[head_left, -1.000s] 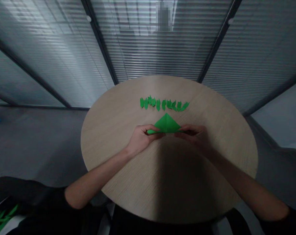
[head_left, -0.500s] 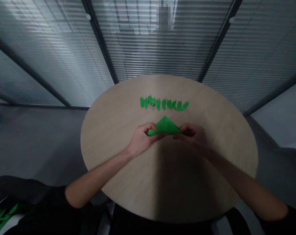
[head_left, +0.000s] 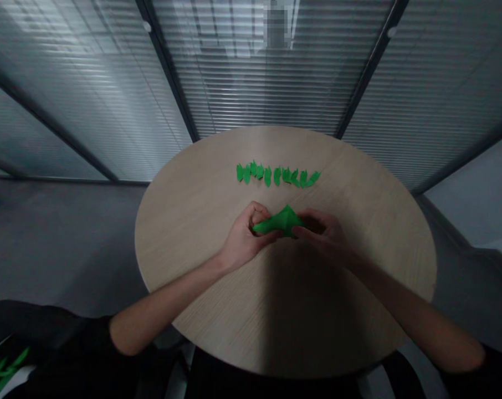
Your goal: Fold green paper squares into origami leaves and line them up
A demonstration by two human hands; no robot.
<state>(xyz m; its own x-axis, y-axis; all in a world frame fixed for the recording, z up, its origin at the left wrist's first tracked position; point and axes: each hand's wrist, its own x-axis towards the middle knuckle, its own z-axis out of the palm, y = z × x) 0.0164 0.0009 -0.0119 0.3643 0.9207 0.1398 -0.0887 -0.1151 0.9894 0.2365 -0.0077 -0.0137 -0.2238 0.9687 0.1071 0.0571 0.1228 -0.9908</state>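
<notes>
Head view: both my bare hands at one piece of work, near the middle of the round, light wood-grain table [head_left: 184, 227].
Green paper: folded, glossy-looking green paper piece [head_left: 287, 219] with a raised point facing away from me, between my hands; whether it touches the tabletop, can't tell.
Left hand: my left hand [head_left: 243, 235] is clamped on the paper's left end, thumb along the near edge, fingers curled.
Right hand: my right hand [head_left: 323, 231] pinches the right end, thumb on the near side; other fingers dark, partly hidden.
Step in hand: folding or shaping, I judge; the paper looks bent, its middle peaked, not lying flat.
Next move calls for: I'd say an even grip at both ends, edges lined up before any crease is pressed; uneven pressure could skew the point.
Leaf row: small, pointed, leaf-like bright green pieces [head_left: 267, 177] lie beyond the folded paper, apart from it; neither hand touches them.
Lower left: more green strips [head_left: 4, 371], blurred, off the table.
</notes>
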